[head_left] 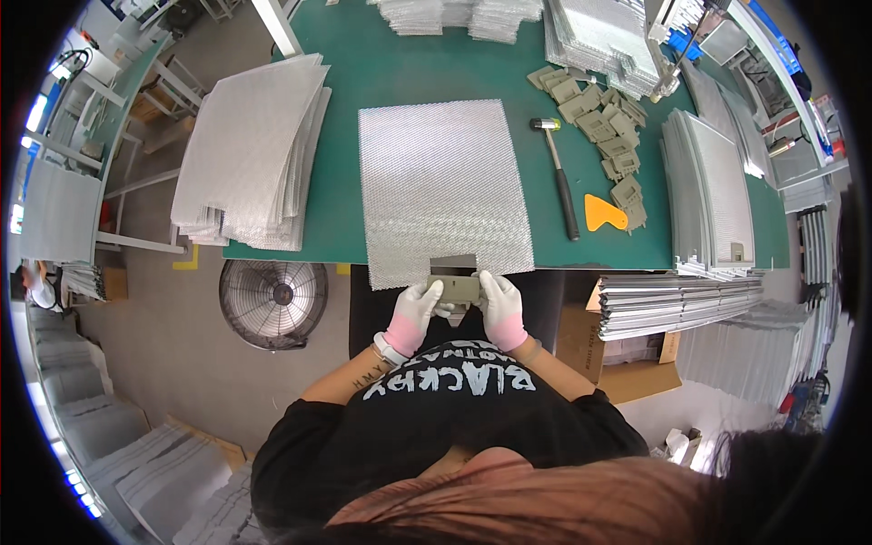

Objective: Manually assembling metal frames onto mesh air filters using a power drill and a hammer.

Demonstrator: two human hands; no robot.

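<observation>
A silvery mesh sheet (443,182) lies flat on the green table, its near edge reaching over the front edge. In that near edge is a rectangular notch. Right at the notch I hold an olive-grey plastic part (459,290). My left hand (413,316), in a white glove with a pink cuff, grips its left end with the thumb on top. The right end is pinched by my right hand (502,312), gloved the same way, close against the mesh corner. Fingers underneath are partly hidden. Whether the part is seated on the mesh I cannot tell.
To the right lie a mallet (560,177), a yellow scraper (604,213) and a pile of olive-grey plastic parts (599,123). Mesh sheets (250,150) are stacked at left, with more at the back. Framed panels (713,191) stand far right. A fan (274,300) sits below left.
</observation>
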